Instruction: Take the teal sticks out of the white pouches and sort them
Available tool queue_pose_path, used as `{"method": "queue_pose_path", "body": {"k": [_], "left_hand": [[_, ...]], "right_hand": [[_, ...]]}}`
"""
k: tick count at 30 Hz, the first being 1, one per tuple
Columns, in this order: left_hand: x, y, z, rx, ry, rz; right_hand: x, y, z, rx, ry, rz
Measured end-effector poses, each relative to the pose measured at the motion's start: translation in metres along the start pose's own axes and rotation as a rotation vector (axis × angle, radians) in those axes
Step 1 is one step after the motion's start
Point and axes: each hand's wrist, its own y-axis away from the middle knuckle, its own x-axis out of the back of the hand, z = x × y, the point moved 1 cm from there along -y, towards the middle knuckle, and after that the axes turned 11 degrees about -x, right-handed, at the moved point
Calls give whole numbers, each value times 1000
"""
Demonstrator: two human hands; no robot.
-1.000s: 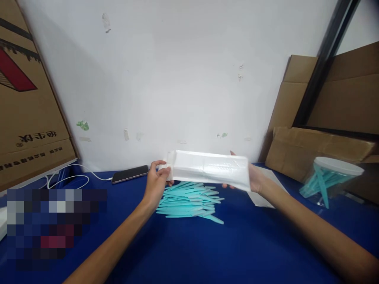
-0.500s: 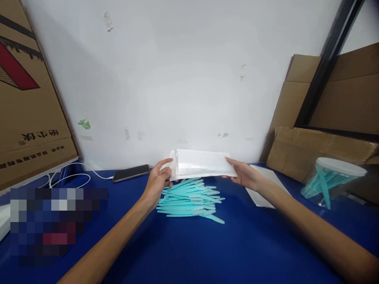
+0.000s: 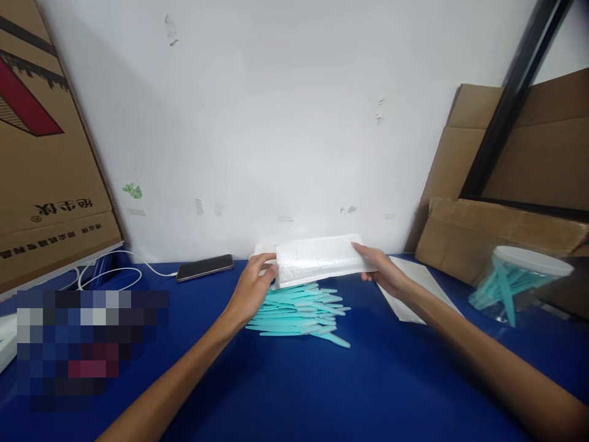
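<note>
A white bubble mailer (image 3: 319,261) is held up above the table, its left end nearer to me than the flap behind it. My right hand (image 3: 381,270) pinches its right end, thumb on the front face and fingers behind. At the left end my left hand (image 3: 257,282) is closed on the edge by the flap, fingers partly hidden by the mailer. Below lies a pile of turquoise plastic razors (image 3: 299,316), several of them fanned out with thin handles. Part of the pile is covered by the mailer and my left hand.
Another white mailer (image 3: 416,288) lies flat beside my right forearm. A clear tub (image 3: 518,282) with a white lid holds more turquoise pieces at the right. A phone (image 3: 205,267) on a white cable lies left. Cardboard boxes (image 3: 55,159) flank the blue table (image 3: 294,393) before a white wall.
The mailer has tilted, its left end dropping slightly toward me. My left hand has shifted from the flap's outer edge onto the mailer's left edge. The right hand keeps its grip.
</note>
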Motion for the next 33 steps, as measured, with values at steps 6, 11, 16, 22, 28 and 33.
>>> {"method": "queue_pose_path", "body": {"k": [6, 11, 16, 22, 28, 33], "left_hand": [[-1, 0, 2, -2, 141, 42], [0, 0, 4, 153, 427, 38], [-1, 2, 6, 144, 425, -62], [-5, 3, 6, 135, 415, -180], [-3, 4, 9, 196, 546, -246], [-4, 5, 9, 207, 544, -231]], "right_hand": [[-8, 6, -5, 70, -10, 12], [-11, 8, -8, 96, -27, 61], [-11, 8, -7, 95, -43, 88], [-12, 10, -9, 120, -192, 35], [-12, 18, -22, 102, -589, -229], [-19, 29, -29, 134, -665, -367]]}}
